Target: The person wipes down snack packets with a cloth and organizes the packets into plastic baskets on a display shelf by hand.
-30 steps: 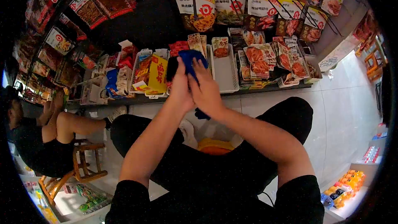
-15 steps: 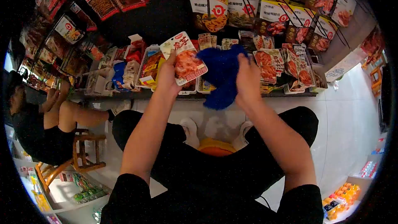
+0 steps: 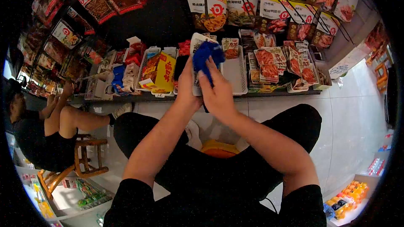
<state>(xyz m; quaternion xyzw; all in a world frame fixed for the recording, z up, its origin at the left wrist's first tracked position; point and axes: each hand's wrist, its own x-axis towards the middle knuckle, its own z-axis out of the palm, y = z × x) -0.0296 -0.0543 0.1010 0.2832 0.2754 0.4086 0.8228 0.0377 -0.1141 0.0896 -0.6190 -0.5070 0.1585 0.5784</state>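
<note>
Soft blue fabric cloth (image 3: 207, 56), held off a moment ago, is now pressed by R hand (image 3: 219, 94), bunched in its grip, onto flat white printed plastic pack (image 3: 200, 41). Pack is clasped by L hand (image 3: 188, 87), nr. white rectangular plastic basket (image 3: 244, 75); pack face prob. being wiped.

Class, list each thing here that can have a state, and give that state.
packet: held, partly covered by blue cloth
blue cloth: bunched
left hand: closed around packet
right hand: against blue cloth
white basket: partly filled
yellow box: tilted
wooden stool: occupied
</note>
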